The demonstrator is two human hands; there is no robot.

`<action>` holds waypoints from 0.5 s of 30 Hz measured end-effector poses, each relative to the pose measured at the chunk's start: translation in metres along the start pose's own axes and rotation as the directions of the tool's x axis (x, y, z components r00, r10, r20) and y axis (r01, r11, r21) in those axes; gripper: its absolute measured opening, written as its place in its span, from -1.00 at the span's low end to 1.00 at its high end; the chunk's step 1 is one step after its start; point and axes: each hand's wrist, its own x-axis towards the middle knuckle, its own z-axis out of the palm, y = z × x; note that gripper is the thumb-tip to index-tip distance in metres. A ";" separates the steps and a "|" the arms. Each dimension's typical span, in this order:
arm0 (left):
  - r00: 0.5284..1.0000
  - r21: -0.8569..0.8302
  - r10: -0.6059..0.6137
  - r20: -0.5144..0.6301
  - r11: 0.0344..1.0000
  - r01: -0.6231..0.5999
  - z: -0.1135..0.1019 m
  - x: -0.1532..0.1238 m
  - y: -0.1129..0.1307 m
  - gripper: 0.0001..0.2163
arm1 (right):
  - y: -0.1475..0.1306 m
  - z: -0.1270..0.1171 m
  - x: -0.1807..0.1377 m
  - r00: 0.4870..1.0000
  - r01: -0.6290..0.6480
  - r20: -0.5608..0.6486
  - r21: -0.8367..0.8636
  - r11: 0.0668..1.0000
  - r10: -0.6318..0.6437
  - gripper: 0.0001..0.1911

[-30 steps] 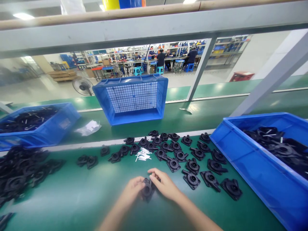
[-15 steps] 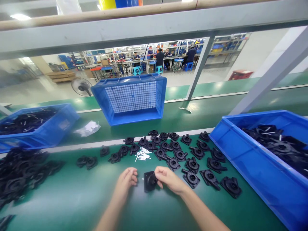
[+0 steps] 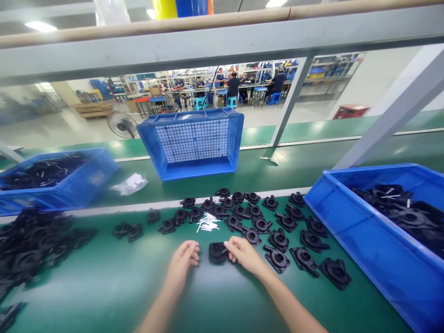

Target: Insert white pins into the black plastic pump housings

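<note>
My right hand (image 3: pixel 241 253) pinches a black plastic pump housing (image 3: pixel 217 253) at its side spout, just above the green bench. To the left of that part, my left hand (image 3: pixel 184 260) is closed, thumb against curled fingers and apart from the housing. Anything between those fingertips is too small to make out. Beyond the hands lies a small heap of thin white pins (image 3: pixel 208 222). Several more black housings (image 3: pixel 278 239) are spread to the right and behind the pins, mostly with their round opening facing up.
A blue bin (image 3: pixel 381 231) with black parts stands at right, another blue bin (image 3: pixel 100 178) at far left. Loose black parts are piled (image 3: pixel 31 249) at left. A blue crate (image 3: pixel 194 173) rests on its side at the back, near a plastic bag (image 3: pixel 130 184). People sit at distant benches.
The housing in my right hand has tilted, its face turning from sideways to flatter, and moved slightly up in view. My left hand has hardly moved. The camera view has shifted slightly.
</note>
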 end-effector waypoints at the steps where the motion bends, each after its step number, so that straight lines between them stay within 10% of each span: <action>1: 1.000 0.006 -0.001 0.002 1.000 0.001 0.000 0.000 -0.001 -0.62 | 0.000 0.000 0.000 1.000 0.009 -0.006 -0.007 1.000 -0.009 -0.52; 15: 0.999 0.081 0.013 0.046 0.997 -0.016 -0.003 0.003 -0.008 -0.65 | 0.006 0.000 0.002 1.000 0.024 -0.009 0.015 1.000 -0.024 -0.55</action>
